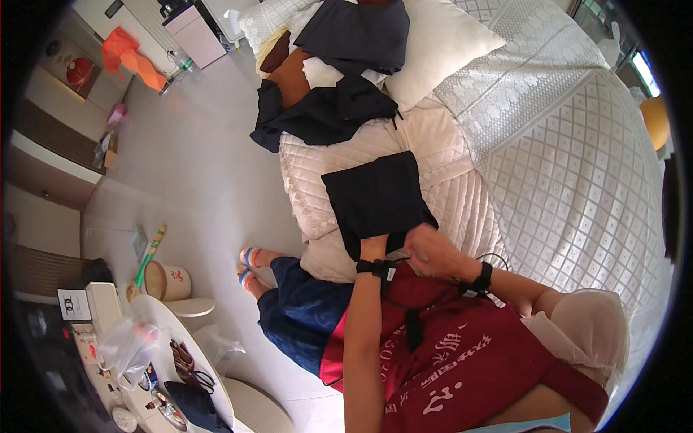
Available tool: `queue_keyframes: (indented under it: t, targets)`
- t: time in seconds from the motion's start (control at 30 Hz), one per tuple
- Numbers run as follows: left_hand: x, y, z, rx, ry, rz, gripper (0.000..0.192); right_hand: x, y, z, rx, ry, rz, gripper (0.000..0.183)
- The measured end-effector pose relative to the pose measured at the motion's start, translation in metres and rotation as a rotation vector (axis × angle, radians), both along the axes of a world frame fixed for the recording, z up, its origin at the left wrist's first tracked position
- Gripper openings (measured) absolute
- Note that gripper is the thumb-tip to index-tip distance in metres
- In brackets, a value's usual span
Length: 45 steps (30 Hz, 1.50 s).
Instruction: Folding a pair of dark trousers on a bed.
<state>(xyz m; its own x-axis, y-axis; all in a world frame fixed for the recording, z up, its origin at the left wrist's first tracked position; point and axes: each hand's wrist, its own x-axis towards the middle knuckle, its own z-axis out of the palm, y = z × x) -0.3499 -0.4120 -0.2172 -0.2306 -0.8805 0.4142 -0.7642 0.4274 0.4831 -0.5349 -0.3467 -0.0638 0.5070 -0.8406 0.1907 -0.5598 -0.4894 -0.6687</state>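
Note:
A folded black garment [376, 195] lies on the quilted, cream-coloured bedding before me. My left hand [374, 244] reaches into or under its near edge. Cloth covers the fingers, so their grip is hidden. Close to the near right corner, my right hand [433, 251] is blurred with its fingers curled in. Whether it pinches the cloth is unclear. Black bands with small devices circle both wrists. Farther up the bed, a black garment with cords [330, 111] lies loosely spread.
Dark folded clothing [354, 38] is heaped beside a white pillow [441, 48]. Patterned bedding [574, 178] stretches to the right. On the left, a white table [224, 398] bears scissors, a pouch and a plastic bag. A waste bin [176, 281] stands on the floor.

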Motion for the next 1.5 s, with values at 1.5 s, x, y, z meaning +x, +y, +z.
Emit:
queue_keyframes:
  t: [1.5]
  targets:
    - [0.026, 0.071, 0.139, -0.098, 0.198, 0.492, 0.024, 0.048, -0.091, -0.08, -0.258, 0.133, 0.003, 0.042]
